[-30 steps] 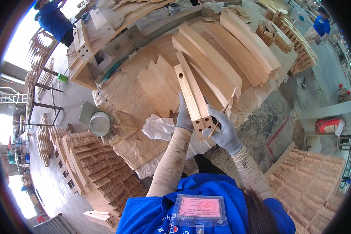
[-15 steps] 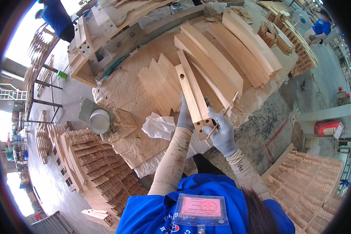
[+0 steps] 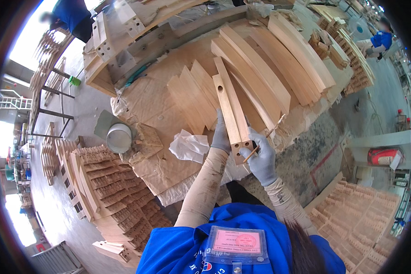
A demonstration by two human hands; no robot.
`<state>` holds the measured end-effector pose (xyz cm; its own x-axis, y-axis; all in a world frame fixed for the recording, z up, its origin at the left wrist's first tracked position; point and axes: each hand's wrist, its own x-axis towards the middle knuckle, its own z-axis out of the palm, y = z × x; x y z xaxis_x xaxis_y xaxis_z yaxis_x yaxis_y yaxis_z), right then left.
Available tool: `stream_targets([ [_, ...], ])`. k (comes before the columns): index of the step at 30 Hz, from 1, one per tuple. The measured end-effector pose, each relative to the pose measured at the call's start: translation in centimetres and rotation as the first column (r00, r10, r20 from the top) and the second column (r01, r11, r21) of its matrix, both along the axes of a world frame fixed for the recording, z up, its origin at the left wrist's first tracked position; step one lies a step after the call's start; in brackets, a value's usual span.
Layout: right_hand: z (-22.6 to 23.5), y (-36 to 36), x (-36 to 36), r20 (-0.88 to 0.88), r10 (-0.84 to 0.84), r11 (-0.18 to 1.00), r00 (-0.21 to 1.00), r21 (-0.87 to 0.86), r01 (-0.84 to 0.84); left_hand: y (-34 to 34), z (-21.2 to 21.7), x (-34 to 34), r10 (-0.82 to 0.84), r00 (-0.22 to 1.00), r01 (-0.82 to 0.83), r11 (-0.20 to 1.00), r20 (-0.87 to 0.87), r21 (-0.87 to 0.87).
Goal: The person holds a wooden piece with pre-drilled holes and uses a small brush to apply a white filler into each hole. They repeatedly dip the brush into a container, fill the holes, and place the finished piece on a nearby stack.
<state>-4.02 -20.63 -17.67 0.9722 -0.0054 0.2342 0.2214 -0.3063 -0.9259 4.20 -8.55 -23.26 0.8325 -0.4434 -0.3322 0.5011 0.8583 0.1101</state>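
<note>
Two long wooden bars (image 3: pixel 233 116) lie side by side, tilted away from me, with round holes in their near end faces and one hole near the far end of the left bar. My left hand (image 3: pixel 221 133), in a grey glove, wraps their left side, its fingers partly hidden. At the near end, my gloved right hand (image 3: pixel 263 160) pinches a thin wooden stick (image 3: pixel 272 130) with a pale, rough tip pointing up and right. The fingertips of that hand are close against the bars' holed end. Beside my left wrist lies a crumpled white sheet (image 3: pixel 189 147).
Curved wooden boards (image 3: pixel 255 68) and shorter pieces (image 3: pixel 192 93) rest on the paper-covered table (image 3: pixel 146 98). A white bucket (image 3: pixel 118 138) stands at its left corner. Stacked wooden parts (image 3: pixel 118 187) are at lower left, more (image 3: pixel 356 219) at lower right. Two people work farther off.
The whole view has shifted slightly right and down. Both hands keep their hold on the bars and the stick, the stick's position against the end face barely altered.
</note>
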Motion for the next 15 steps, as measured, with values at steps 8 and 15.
stream_targets([
  [8,7.2,0.4,-1.0,0.263,0.035,0.999,0.964,-0.034,-0.027,3.8,6.9,-0.5,0.122,0.971,-0.151,0.980,0.208,0.127],
  [15,11.1,3.3,1.1,0.100,0.031,0.911,0.994,0.407,-0.070,17.2,19.4,-8.8,0.433,0.776,-0.523,0.848,0.458,0.085],
])
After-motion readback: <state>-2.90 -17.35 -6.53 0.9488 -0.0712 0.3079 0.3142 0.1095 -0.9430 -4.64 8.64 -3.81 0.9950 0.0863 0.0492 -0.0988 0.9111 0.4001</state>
